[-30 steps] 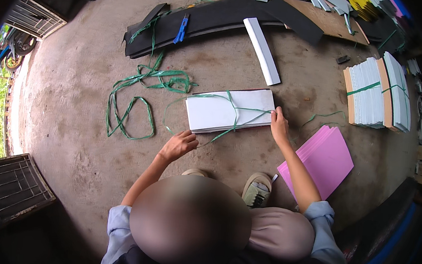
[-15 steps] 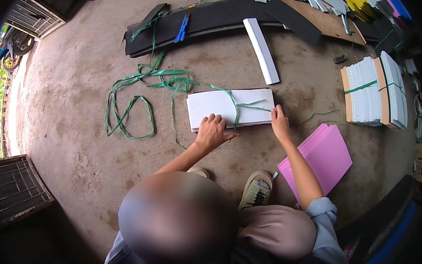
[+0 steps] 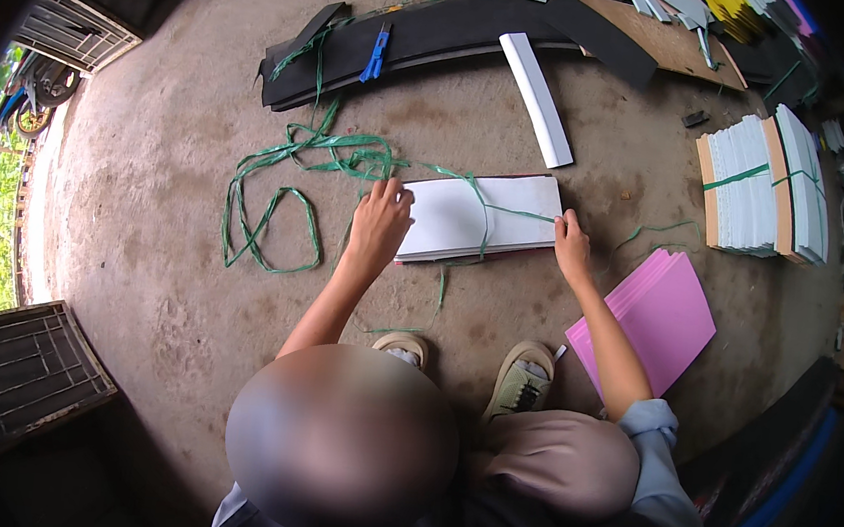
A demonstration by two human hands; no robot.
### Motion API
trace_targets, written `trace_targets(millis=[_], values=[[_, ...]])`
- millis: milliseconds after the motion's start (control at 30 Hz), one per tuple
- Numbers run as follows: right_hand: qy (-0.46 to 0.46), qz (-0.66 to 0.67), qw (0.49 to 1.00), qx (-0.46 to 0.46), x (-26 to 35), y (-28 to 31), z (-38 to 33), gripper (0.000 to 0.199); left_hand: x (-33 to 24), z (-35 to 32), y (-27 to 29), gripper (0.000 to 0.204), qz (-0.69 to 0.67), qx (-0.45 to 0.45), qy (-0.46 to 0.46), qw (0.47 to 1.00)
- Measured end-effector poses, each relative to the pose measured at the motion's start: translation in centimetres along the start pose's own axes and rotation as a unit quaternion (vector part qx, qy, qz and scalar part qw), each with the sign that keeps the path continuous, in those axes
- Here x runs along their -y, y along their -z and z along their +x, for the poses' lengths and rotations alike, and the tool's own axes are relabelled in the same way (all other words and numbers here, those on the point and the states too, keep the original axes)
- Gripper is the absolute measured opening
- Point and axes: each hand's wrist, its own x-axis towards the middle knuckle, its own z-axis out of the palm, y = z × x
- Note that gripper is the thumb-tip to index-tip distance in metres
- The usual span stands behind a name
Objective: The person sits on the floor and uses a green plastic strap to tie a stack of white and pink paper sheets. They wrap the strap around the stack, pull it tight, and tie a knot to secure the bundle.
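A stack of white rectangular sheets (image 3: 447, 210) lies on the floor in front of me, with darker reddish edges underneath. Green plastic twine (image 3: 522, 212) crosses its top and runs to the right end, where my right hand (image 3: 572, 249) pinches it. At the stack's left end, my left hand (image 3: 379, 222) is raised with fingers loosely bent and apart, close to the twine's far-left stretch. A loose tail of twine hangs from the stack's near side. More green twine (image 3: 316, 159) lies in big loops on the left.
Blue-handled scissors (image 3: 375, 54) rest on long black sheets (image 3: 431, 48) at the back. A white strip (image 3: 537, 98) lies right of them. Tied white bundles (image 3: 760, 183) stand at right, with pink sheets (image 3: 653, 314) nearer me. My shoes (image 3: 522, 378) are close to the stack.
My left hand has lifted off the stack's near edge and moved left and away from me. The twine's short end on top is now drawn to the right in my right hand.
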Motion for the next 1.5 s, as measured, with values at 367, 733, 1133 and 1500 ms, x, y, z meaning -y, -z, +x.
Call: trace_targets(millis=[367,733,1133,1500], values=[[-0.031,-0.041,0.998,0.022,1.1,0.4,-0.1,0.018,-0.6,6.6,-5.4,0.017,-0.117,-0.124,-0.1,0.98],[0.017,-0.164,0.986,0.039,2.3,1.3,-0.1,0.018,-0.8,3.5,-5.9,0.026,-0.26,-0.077,0.136,0.953],[-0.049,-0.023,0.998,0.032,-1.7,1.6,1.4,0.029,1.2,1.1,-6.9,0.015,-0.188,-0.125,0.145,0.963],[-0.214,0.086,0.973,0.03,-2.8,-1.3,0.6,0.05,0.1,-4.9,-9.7,0.02,-0.376,-0.101,0.376,0.841]])
